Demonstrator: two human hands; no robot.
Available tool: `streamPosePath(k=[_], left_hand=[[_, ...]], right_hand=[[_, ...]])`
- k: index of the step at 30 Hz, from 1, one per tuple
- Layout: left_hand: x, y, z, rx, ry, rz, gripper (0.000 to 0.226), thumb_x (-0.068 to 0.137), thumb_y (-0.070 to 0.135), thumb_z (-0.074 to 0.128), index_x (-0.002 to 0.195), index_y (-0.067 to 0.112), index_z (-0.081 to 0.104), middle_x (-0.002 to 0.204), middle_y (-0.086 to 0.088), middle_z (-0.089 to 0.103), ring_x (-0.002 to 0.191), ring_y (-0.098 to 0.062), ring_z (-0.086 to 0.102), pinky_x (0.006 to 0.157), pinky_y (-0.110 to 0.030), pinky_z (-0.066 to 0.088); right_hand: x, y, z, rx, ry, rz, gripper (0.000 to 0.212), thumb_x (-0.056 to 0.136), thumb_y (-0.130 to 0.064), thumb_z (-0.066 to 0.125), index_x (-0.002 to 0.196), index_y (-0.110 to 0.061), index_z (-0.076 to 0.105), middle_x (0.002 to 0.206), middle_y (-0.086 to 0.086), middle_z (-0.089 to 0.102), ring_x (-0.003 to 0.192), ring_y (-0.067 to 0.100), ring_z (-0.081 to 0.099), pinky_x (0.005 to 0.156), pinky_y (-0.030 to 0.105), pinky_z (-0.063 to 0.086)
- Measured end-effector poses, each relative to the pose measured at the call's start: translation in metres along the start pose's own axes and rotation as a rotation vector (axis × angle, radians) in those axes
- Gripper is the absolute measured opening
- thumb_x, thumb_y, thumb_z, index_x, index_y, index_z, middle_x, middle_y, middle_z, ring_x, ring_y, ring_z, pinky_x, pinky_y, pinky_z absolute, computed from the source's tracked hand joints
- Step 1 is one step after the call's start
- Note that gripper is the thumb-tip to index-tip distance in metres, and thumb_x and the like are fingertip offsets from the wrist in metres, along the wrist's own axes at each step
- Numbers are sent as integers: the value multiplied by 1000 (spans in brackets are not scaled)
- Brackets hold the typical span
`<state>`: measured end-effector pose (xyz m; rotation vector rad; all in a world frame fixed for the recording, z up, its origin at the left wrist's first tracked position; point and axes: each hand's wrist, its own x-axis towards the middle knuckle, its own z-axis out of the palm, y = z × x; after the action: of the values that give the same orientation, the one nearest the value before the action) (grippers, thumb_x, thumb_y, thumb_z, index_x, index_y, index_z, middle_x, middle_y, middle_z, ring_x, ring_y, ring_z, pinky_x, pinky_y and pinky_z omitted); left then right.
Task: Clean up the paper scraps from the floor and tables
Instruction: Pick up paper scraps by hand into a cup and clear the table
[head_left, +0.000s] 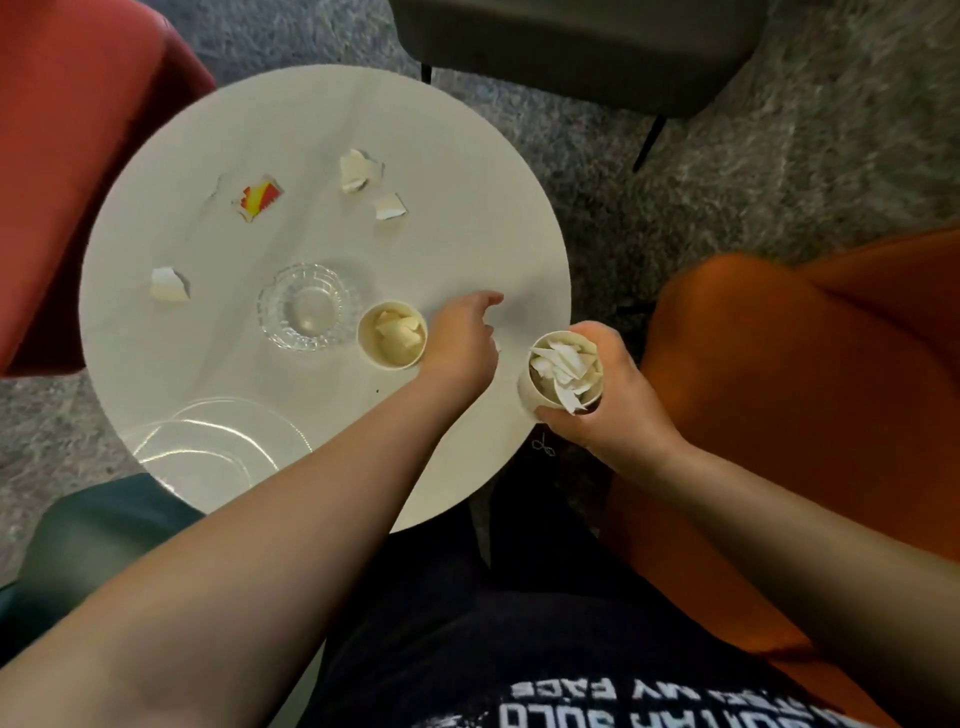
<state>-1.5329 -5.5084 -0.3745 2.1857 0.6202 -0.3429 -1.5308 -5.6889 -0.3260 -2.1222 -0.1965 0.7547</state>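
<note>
From my head camera, my right hand (602, 395) is wrapped around a paper cup (563, 376) stuffed with white scraps, held at the near right edge of the round white table (467, 171). My left hand (460, 345) lies over the table beside a second cup (392, 335) holding scraps, forefinger stretched out, the other fingers loosely bent, gripping nothing. Loose scraps lie farther off: two white ones (358, 171) at the far side, a red-and-yellow one (260, 198) to their left, another white one (169, 285) at the left.
</note>
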Motion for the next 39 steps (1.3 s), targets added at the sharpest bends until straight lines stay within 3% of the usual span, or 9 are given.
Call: streamPosePath(k=[3,6,16,19,23,26,29,34,39], left_hand=[[7,-16,15,136,-34,-28,48,89,-1,55,136,12,52,138,-9,49,128,-23,45,104,-26,31],[11,-30,28,248,-11,-17,49,87,10,65,134,15,54,140,-9,41,131,-28,35,109,-37,30],[13,-22,33,236,0,-83,15,94,9,55,104,7,66,112,-14,56,103,-30,56,81,-27,37],[-3,-7,22,126,131,-32,15,96,13,55,103,9,68,106,-9,62,98,-24,56,78,-23,36],[-33,6,-8,-64,486,30,12,93,9,59,100,7,68,92,3,59,88,-12,54,74,-17,36],[-43,-5,-37,-16,651,-31,13,92,11,58,99,11,70,91,7,58,88,-18,56,76,-24,40],[-43,-26,-53,65,618,-132,13,90,15,62,98,17,73,105,0,60,103,-23,52,83,-19,34],[-34,-52,-55,-33,461,-219,24,88,12,66,110,21,69,139,0,38,122,-11,39,94,-11,25],[-12,-62,-65,34,341,-185,40,88,0,51,125,8,61,131,-7,55,119,-20,51,85,-8,24]], right_hand=[[4,12,-16,-23,-34,-26,75,65,-25,84,112,-57,36,119,-13,48,108,-5,48,75,3,40],[12,22,-29,-65,-61,-55,72,66,-25,83,108,-59,35,117,-14,48,106,-3,48,76,4,38],[27,33,-42,-78,-129,-89,72,66,-26,83,111,-56,36,120,-9,48,107,1,50,80,13,42],[31,27,-42,-87,-137,-105,70,66,-27,83,118,-43,40,119,-10,49,106,1,51,81,14,43],[38,14,-38,-112,-162,-119,74,68,-26,84,126,-37,39,123,-6,47,108,8,51,84,21,46],[44,3,-31,-123,-179,-122,79,68,-26,85,130,-37,37,126,-5,46,108,9,50,80,15,42],[49,-7,-24,-124,-198,-141,78,68,-25,85,129,-35,38,126,-5,46,109,8,50,79,10,40],[55,-18,-8,-123,-187,-144,73,69,-24,84,119,-45,36,123,-8,47,107,6,49,73,6,39],[61,-26,9,-102,-142,-87,68,70,-26,83,123,-37,42,119,-10,50,104,3,53,73,10,41]])
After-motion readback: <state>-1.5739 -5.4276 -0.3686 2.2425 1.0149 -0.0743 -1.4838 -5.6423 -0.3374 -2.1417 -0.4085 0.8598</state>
